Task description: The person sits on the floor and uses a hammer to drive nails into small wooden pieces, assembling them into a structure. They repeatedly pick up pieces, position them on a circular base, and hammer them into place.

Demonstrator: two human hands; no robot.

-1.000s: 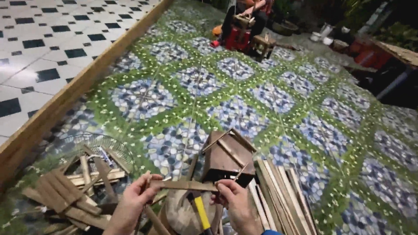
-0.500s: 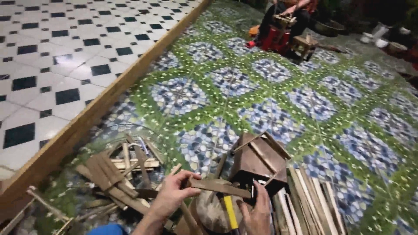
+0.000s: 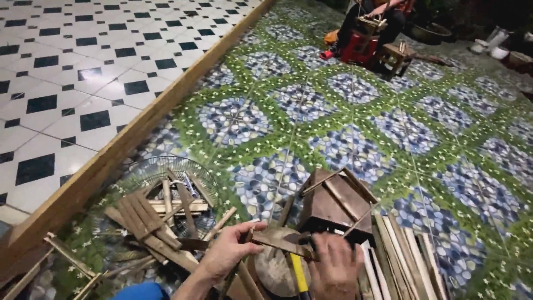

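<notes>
Two hands meet low in the head view over a round wooden block (image 3: 275,272). The left hand (image 3: 227,253) pinches one end of a flat wooden strip (image 3: 280,241) between thumb and fingers, and the right hand (image 3: 333,266) is closed in a fist around the other end; the strip lies nearly level just above the block. A yellow-handled tool (image 3: 300,276) lies on the block under the strip. To the left, a heap of wooden slats (image 3: 152,219) rests partly in a wire basket (image 3: 166,169) on the patterned floor. Just behind the right hand stands a small brown wooden house-shaped box (image 3: 333,203), with long pale slats (image 3: 400,255) beside it. Far off, another person sits on a red stool (image 3: 361,47).
</notes>
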